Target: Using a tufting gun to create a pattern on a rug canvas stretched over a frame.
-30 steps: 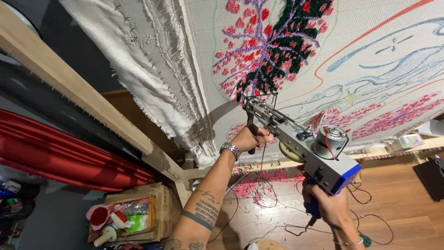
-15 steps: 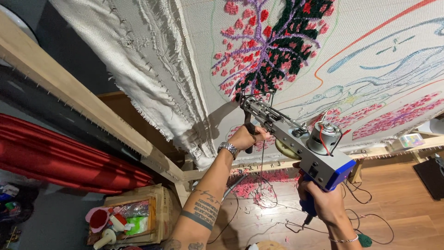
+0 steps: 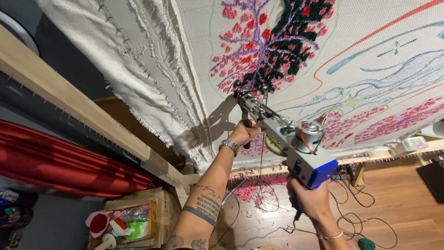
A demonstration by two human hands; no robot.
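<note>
- left hand [image 3: 243, 134] wrapped round front grip of tufting gun [image 3: 286, 139]
- right hand [image 3: 309, 200] clenched on its rear handle, below
- gun tip touching cloth [image 3: 194, 41]

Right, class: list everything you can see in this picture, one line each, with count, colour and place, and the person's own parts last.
tufting gun: one, grey and blue, centre, tip against the cloth
cloth: one, white with pink, purple and black tufts, stretched above
frame: one, pale wood, left and below the cloth
crate: one, wooden, bottom left
yarn scraps: many, pink, on the floor
left hand: one, on the gun's front handle
right hand: one, round the rear grip
</note>
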